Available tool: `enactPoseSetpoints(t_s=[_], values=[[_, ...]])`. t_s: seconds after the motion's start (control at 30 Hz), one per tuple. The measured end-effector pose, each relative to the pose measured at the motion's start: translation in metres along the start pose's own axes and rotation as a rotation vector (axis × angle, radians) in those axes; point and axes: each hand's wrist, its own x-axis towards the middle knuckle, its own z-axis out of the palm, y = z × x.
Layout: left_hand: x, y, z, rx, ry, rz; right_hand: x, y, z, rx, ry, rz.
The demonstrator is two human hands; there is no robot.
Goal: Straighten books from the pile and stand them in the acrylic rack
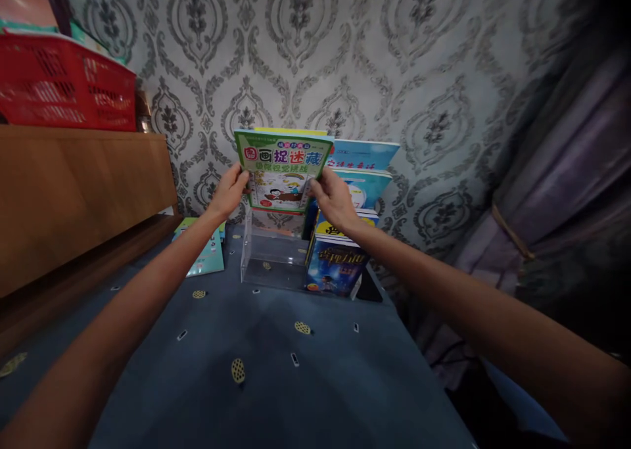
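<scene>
"State of hands?"
"My left hand (229, 189) grips the green book (279, 196) by its left edge, my right hand (332, 198) by its right."
"Book's position?"
"Upright, at the left part of the see-through rack (276, 279); contact, I cannot tell."
"Room for moving?"
"Between the rack's left wall and the blue book (332, 266), near the table (276, 409)'s right edge."

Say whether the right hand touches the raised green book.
Touching. In the head view, the right hand grips the raised green book, thumb on its cover.
</scene>
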Motion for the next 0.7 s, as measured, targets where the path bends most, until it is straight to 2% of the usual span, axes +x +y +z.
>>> enactPoseSetpoints(t_s=[0.13,0.4,0.7], values=[[0.001,-0.016,0.005,-0.041,0.035,-0.050,0.002,0.006,0.008,-0.044,0.020,0.017],[0.000,-0.046,0.012,-0.067,0.066,-0.181,0.002,0.010,0.024,-0.183,-0.051,0.134],[0.000,-0.064,0.014,0.020,0.096,-0.194,0.006,0.016,0.044,-0.230,-0.095,0.182]])
